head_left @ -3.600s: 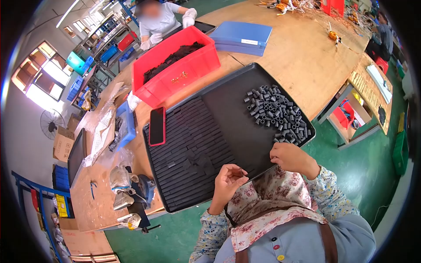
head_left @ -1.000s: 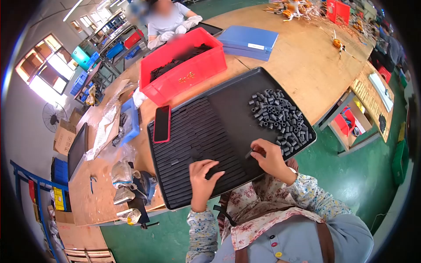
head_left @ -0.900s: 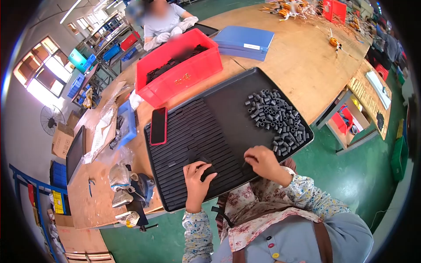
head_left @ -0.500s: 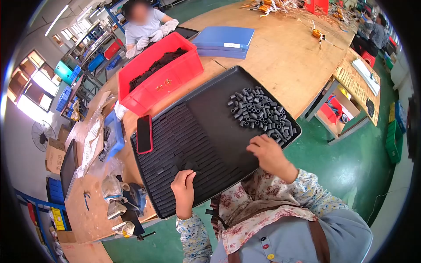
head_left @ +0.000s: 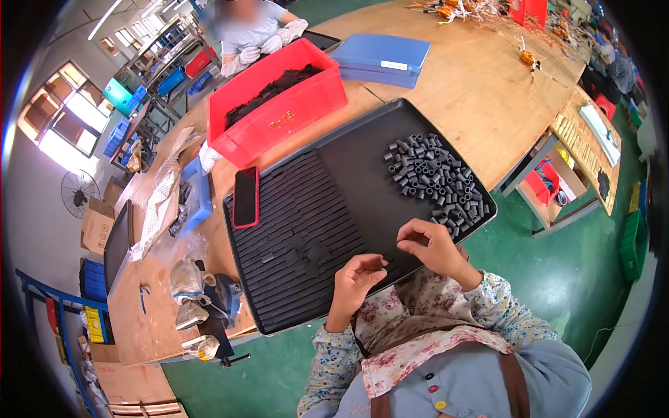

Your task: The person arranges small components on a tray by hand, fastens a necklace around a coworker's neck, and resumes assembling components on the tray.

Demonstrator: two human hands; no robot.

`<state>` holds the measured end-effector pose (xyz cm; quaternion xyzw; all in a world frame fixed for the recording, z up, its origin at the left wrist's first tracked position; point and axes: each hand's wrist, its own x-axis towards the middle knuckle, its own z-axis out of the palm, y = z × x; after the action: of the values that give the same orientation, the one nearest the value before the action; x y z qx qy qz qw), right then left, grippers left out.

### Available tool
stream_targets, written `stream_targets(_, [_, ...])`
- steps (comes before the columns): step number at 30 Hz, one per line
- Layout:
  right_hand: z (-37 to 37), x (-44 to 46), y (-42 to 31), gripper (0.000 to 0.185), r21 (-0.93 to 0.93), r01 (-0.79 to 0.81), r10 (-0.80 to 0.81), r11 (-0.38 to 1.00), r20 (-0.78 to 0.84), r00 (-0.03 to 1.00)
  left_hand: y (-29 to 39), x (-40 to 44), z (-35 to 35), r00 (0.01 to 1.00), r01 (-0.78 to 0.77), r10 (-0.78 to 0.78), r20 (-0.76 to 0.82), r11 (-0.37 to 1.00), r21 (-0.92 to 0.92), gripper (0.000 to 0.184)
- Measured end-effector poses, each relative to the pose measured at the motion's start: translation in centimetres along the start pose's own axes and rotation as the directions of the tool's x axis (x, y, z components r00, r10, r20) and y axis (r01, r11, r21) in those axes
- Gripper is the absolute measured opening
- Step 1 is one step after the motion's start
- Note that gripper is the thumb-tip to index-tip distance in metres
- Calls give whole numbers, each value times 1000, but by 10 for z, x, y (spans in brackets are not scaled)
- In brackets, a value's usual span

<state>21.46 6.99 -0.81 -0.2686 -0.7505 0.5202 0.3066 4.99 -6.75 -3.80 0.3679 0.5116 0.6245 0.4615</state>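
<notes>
My left hand (head_left: 354, 284) is above the near edge of the black tray (head_left: 362, 182), thumb and fingers brought together; whatever is between them is too small to tell. Close by on its right, my right hand (head_left: 435, 247) is curled, fingertips bent toward the thumb, with its grip hidden. Short black tubes (head_left: 426, 167) lie heaped at the tray's right end. Rows of flat black strips (head_left: 293, 209) cover the left part, with a few loose dark pieces (head_left: 308, 256) lying over them. A phone in a red case (head_left: 246, 198) rests on the tray's left edge.
Beyond the tray stands a red bin (head_left: 279, 115) of dark pieces, beside stacked blue folders (head_left: 383, 57). A blue bin (head_left: 197, 198) and a metal clamp-like tool (head_left: 209, 306) are at the left. Across the table sits a person wearing white gloves (head_left: 268, 45).
My left hand has moved right, from over the strips to near my right hand. My right hand is lower, away from the tubes. The view has shifted slightly.
</notes>
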Motion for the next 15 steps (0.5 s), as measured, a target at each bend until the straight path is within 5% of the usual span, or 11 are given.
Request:
stream_targets(1, [5,-1,-2,10,321,-166,145,932,86,986,-2,-1,-3,1000,2,-2,3,1000,3,29])
stream_targets(5, [18,-1,-6,9,587,-289,140,756,287,948,-3,-3,-6,996,92,-92,11,996,7,17])
stream_targets(15, [22,-3,-5,8,561,-331,165,758,326,931,-1,-9,-9,995,94,-94,14,995,-27,15])
